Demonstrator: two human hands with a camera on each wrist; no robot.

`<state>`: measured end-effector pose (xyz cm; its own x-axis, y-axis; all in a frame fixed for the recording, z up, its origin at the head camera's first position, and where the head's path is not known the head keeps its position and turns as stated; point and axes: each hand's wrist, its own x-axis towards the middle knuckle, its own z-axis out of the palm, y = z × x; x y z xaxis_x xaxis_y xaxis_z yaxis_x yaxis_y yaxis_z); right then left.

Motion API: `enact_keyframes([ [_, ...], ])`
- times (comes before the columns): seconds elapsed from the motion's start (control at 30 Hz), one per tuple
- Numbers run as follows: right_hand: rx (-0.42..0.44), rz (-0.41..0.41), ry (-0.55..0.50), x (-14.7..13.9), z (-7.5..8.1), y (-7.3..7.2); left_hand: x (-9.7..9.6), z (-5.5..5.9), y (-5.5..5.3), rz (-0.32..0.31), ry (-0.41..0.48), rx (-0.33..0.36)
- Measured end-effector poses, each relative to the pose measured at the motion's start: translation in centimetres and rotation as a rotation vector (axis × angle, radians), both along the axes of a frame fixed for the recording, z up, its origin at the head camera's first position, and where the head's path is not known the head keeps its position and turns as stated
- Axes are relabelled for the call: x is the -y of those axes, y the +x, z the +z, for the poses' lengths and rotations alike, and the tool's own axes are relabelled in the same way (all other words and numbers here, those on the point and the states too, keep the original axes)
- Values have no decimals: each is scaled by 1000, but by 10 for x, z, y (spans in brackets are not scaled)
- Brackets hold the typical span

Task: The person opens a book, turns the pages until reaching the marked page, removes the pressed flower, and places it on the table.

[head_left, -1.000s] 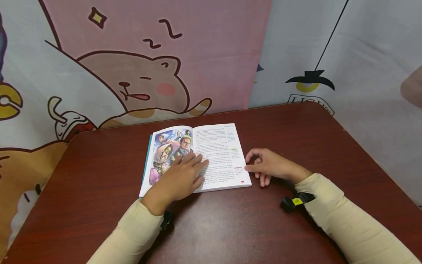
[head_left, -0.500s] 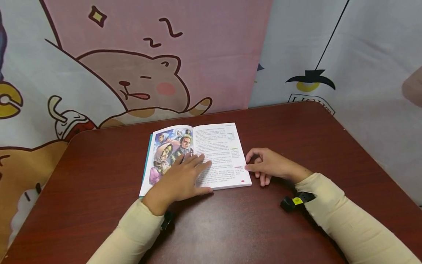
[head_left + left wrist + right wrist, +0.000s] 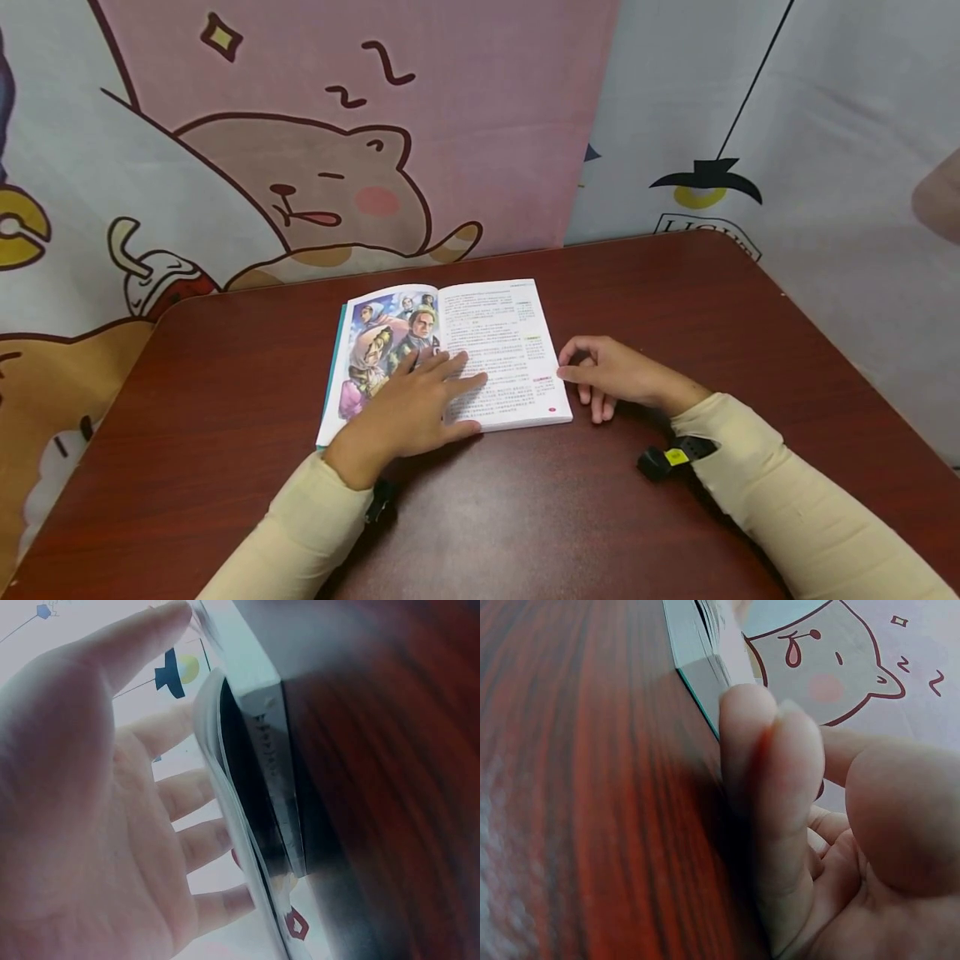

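An open book (image 3: 491, 333) lies on the table, a colour picture of several people on its left page and printed text on its right page. My left hand (image 3: 412, 408) rests across the lower middle of the book with fingers spread and straight, its thumb along the bottom edge. In the left wrist view, the page edges (image 3: 232, 795) bow up from the block beneath the fingers. At the book's right edge, my right hand (image 3: 611, 375) has thumb and forefinger pinched together on the page margin. Its other fingers curl down beside the book. The right wrist view shows the fingertips (image 3: 746, 712) close against the book's side.
The dark red wooden table (image 3: 495, 517) has rounded far corners. Behind it hangs a cloth (image 3: 495, 125) printed with a sleeping cartoon bear. A black wrist strap (image 3: 667, 460) with a yellow tag sits on the right wrist.
My left thumb has spread out to the right, down to the book's bottom edge, and its forefinger has shifted right. My right thumb has slid slightly up along the page edge. The book stays put.
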<state>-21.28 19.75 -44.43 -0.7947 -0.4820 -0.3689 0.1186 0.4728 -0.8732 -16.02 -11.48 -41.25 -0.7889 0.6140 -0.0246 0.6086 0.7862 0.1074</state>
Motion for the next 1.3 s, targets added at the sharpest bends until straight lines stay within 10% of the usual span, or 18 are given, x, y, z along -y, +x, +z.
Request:
enact_keyframes([
  [0.73, 37, -7, -13, -2, 1, -1, -1, -3, -7, -200, 114, -190],
  [1.3, 55, -11, -22, -1, -1, -1, -3, 3, -6, -208, 134, -295],
])
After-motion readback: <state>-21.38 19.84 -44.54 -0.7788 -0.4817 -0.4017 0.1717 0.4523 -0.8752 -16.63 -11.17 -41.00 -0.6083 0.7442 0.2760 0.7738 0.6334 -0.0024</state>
